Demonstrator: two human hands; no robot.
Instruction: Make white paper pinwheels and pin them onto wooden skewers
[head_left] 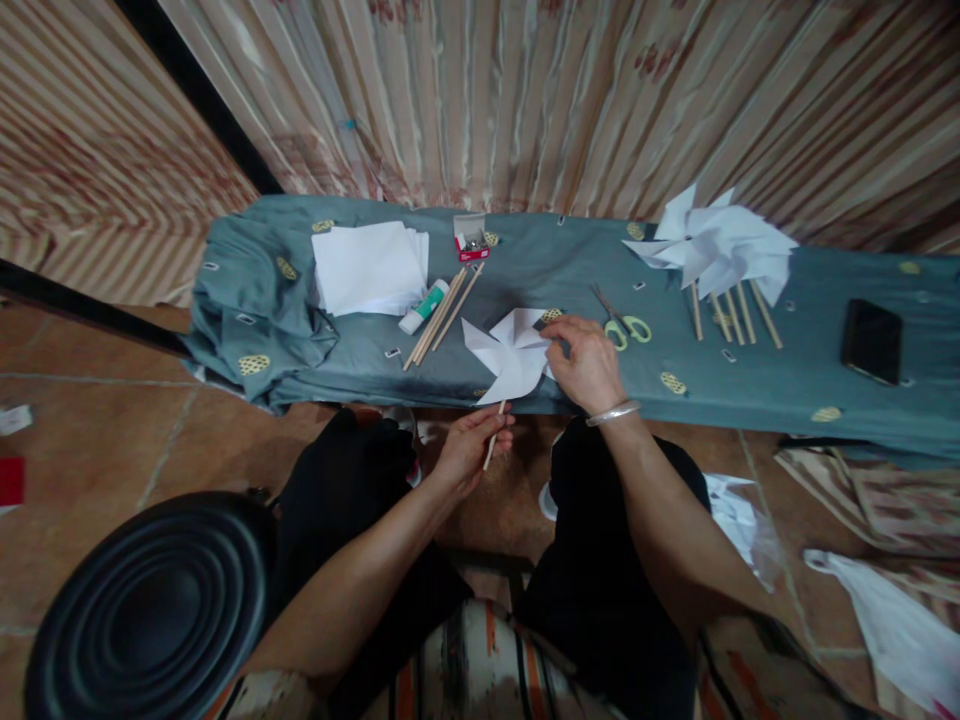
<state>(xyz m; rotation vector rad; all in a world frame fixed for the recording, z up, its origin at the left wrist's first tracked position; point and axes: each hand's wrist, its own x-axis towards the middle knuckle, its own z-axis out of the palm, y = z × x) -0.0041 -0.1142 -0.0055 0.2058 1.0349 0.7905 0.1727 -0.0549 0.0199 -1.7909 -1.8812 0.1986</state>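
Observation:
A white paper pinwheel (511, 360) on a thin wooden stick (491, 448) is held between my two hands at the front edge of the cloth-covered bench. My left hand (474, 445) is closed round the stick below the pinwheel. With bent fingers, my right hand (589, 362) pinches the right side of the pinwheel's paper. Green-handled scissors (627, 326) lie just right of that hand. To the left are several loose wooden sticks (444, 318), a glue stick (424, 306) and a small open box (471, 240) with metal bits inside.
A stack of white paper (369, 268) rests on the left of the green cloth (525, 240). Several pinwheels on sticks (724, 245) are piled at the right, beside a black phone (871, 340). A round black stool (154, 620) stands at lower left; plastic bags (892, 620) lie on the floor at right.

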